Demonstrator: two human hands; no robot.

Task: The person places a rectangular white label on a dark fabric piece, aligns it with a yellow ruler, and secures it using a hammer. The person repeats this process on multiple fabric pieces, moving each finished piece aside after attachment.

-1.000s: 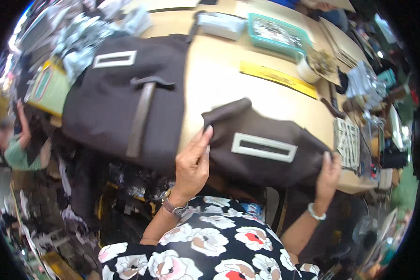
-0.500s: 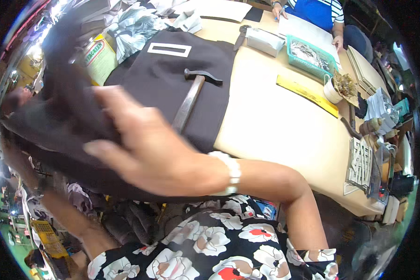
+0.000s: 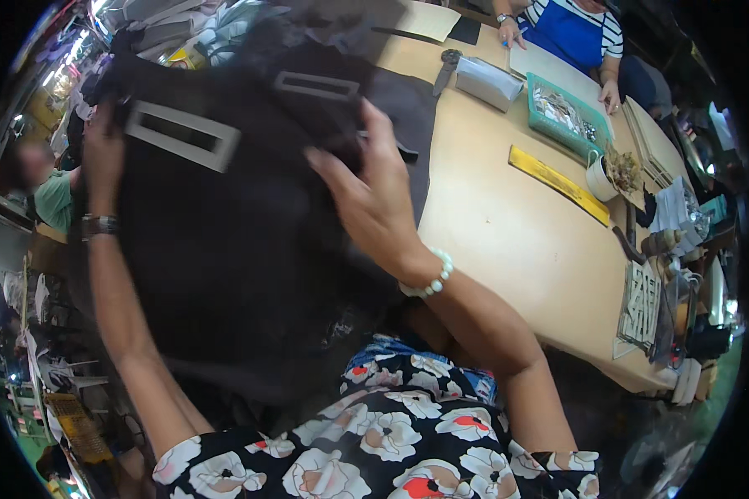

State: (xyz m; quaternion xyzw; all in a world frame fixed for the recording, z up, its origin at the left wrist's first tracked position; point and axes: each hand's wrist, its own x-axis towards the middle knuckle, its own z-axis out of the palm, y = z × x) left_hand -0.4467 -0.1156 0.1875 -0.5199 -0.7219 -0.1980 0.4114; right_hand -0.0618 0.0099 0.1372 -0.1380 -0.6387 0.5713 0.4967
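A large dark cloth piece (image 3: 225,274) spreads in front of me, lifted and slightly blurred, with a pale rectangular frame (image 3: 216,158) near its top. At its upper left edge my left hand (image 3: 104,162) is closed on the cloth. My right hand (image 3: 379,187) grips a second dark fold of cloth (image 3: 308,116) that carries another pale rectangular frame (image 3: 349,86); thumb and fingers sit on its right side. Just past those fingers the tip of a hammer head (image 3: 408,155) shows, the rest hidden by cloth. More dark cloth lies on the table beneath.
On the tan table (image 3: 491,241) lie a yellow ruler (image 3: 558,185), a green basket of small parts (image 3: 566,108), a white box (image 3: 488,83), scissors (image 3: 447,68) and a white cup (image 3: 601,176). Pale cutouts (image 3: 639,303) lie at right. Across the table a person in a blue apron (image 3: 566,33) works on paper.
The cloth has come up and spread out toward me, now covering most of the hammer. My right hand has moved right and up; my left hand has risen into clearer view.
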